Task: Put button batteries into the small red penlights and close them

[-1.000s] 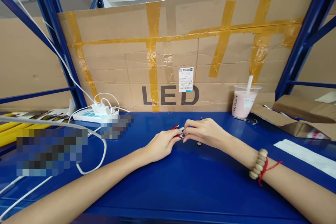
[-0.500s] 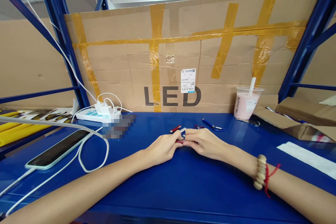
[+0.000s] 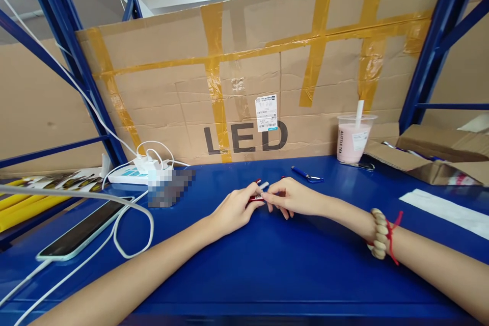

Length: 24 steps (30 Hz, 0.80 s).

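Item: small red piece point(image 3: 255, 198), pen-like and slim, with a silvery end. It is held just above the blue worktop point(image 3: 267, 265), at mid-table between the two hands.

- Left hand point(image 3: 234, 209): fingers closed, thumb and forefinger pinching the red piece's left part; forearm runs in from the lower left.
- Right hand point(image 3: 292, 197): fingers curled, tips closed on the same piece from the right; the two sets of fingertips are touching or nearly so. Bead bracelet point(image 3: 379, 234) with red string on the wrist.
- Lie of the piece: long axis roughly left to right, silvery end toward the right hand and slightly away from the person. Both hands are equally near. Whether it is one part or two fitted together cannot be told.
- Nearby: blue pen point(image 3: 305, 174) lying flat just beyond the right hand, apart from it.
- Further off: pink drink cup point(image 3: 353, 140) with straw at back right, phone point(image 3: 82, 229) on a white cable point(image 3: 133, 244) at left, power strip point(image 3: 128, 174) — all against the taped cardboard panel point(image 3: 171, 112) marked LED or in front of it.
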### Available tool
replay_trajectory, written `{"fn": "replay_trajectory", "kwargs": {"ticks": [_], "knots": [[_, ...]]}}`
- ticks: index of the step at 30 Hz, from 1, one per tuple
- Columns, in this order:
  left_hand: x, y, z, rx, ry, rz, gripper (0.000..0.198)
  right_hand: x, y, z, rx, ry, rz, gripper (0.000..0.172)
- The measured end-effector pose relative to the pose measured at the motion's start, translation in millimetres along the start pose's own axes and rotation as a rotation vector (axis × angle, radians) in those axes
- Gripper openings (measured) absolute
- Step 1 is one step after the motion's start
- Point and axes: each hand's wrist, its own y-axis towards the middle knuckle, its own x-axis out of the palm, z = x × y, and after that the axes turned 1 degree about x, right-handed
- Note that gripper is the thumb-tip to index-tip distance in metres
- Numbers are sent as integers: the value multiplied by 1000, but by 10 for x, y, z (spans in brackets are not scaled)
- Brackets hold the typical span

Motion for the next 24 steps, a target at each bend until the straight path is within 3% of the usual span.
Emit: {"fn": "replay_trajectory", "kwargs": {"ticks": [3, 7, 10, 13, 16, 20, 24], "knots": [[8, 22, -22, -36, -27, 35, 8, -121, 4, 6, -25, -188, 49, 46], [29, 50, -54, -58, 75, 61, 10, -373, -6, 71, 11, -629, 249, 41], [37, 72, -70, -104, 145, 28, 11, -528, -28, 146, 177, -812, 195, 42], [19, 90, -66, -143, 174, 25, 16, -591, -60, 171, 404, -753, 16, 41], [-28, 109, -42, -141, 208, 72, 29, -593, -79, 145, 520, -674, -78, 38], [-68, 144, -30, -94, 240, 129, 22, -598, -68, 120, 445, -721, -19, 37], [-27, 161, -112, -56, 288, -31, 34, -609, -62, 136, 423, -698, -7, 37]]}}
